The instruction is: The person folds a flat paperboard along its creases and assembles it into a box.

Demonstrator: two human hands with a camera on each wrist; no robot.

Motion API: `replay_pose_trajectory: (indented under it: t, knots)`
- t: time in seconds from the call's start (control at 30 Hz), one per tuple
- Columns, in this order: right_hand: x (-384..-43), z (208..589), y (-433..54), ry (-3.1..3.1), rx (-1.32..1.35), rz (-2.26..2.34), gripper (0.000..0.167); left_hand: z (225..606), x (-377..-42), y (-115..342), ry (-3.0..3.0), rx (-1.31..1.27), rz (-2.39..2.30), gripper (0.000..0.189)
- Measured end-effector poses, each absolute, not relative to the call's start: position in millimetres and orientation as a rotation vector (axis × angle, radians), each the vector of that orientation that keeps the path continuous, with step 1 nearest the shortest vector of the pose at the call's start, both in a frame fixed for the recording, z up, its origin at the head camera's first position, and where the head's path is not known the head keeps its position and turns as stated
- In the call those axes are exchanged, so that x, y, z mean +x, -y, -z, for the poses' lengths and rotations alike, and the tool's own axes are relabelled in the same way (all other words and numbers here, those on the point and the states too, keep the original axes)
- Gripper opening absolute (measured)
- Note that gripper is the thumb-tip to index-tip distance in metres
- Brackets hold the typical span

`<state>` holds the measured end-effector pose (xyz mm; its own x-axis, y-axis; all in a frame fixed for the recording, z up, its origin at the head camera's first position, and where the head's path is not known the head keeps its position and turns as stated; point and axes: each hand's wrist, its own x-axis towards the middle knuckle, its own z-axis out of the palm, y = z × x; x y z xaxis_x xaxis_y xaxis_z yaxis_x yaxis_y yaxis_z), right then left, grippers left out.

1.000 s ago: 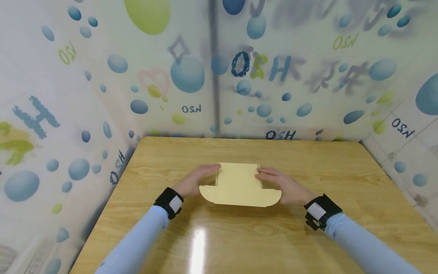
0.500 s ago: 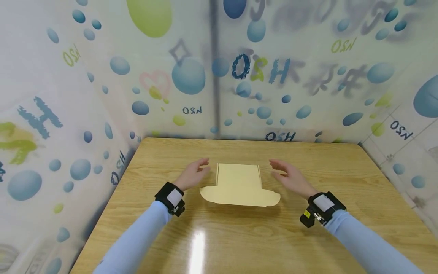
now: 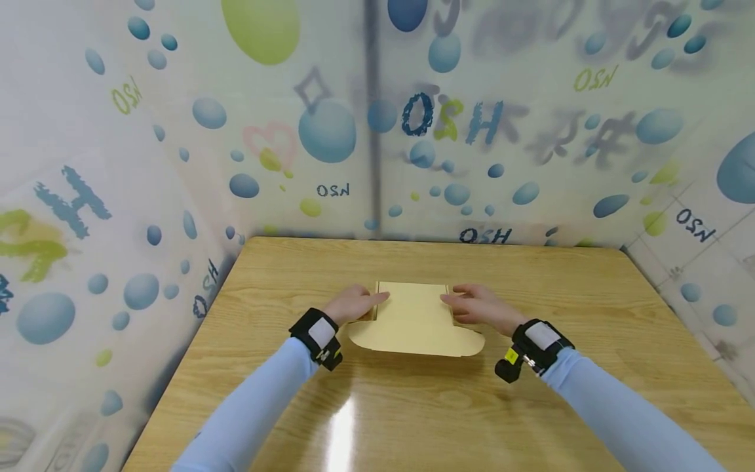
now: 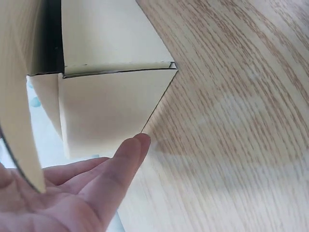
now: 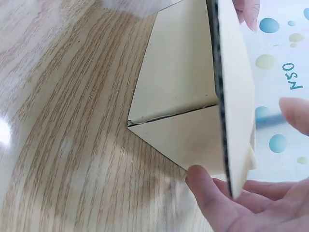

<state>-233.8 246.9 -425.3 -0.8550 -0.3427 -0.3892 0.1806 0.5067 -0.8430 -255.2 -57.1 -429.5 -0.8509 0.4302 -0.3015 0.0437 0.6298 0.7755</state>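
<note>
A cream cardboard box (image 3: pixel 413 305) stands on the wooden table, its lid raised off the near side and a rounded-ended flap (image 3: pixel 416 339) jutting toward me. My left hand (image 3: pixel 354 305) lies at the box's left side, thumb over the top edge; in the left wrist view its straight fingers (image 4: pixel 108 186) touch the lower edge of the side wall (image 4: pixel 106 108). On the opposite side is my right hand (image 3: pixel 480 307). The right wrist view has its fingers (image 5: pixel 205 191) at the right side wall (image 5: pixel 188 140), with the thumb apart from the lid (image 5: pixel 236 96). Most of the box's inside is hidden.
The wooden table (image 3: pixel 283 262) reaches back to a patterned wall (image 3: pixel 330 131) of blue and green spots. More patterned wall stands on the left and right. A bright light reflection lies on the tabletop in front of the box.
Both hands were at the box sides, moved apart from it, then came back in to its left and right sides. The box has stayed in nearly the same place.
</note>
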Motion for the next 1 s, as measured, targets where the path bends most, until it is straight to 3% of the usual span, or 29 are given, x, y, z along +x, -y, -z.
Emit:
replay_pose_trajectory:
  t: [0.13,0.4,0.7,1.0]
  knots:
    - [-236,428,-240,-2.243,-0.122,1.288,0.088,429,-252,55,-2.387,0.326,-1.105,0.064]
    - [-238,430,-231,-2.311,-0.119,1.22,0.071,429,-248,52,-2.373,0.323,-1.112,0.064]
    - [-239,432,-228,-2.332,-0.106,1.19,0.072,429,-246,48,-2.421,0.285,-1.072,0.061]
    - [-236,435,-225,-2.393,-0.103,1.146,0.075,429,-240,43,-2.419,0.202,-1.126,0.045]
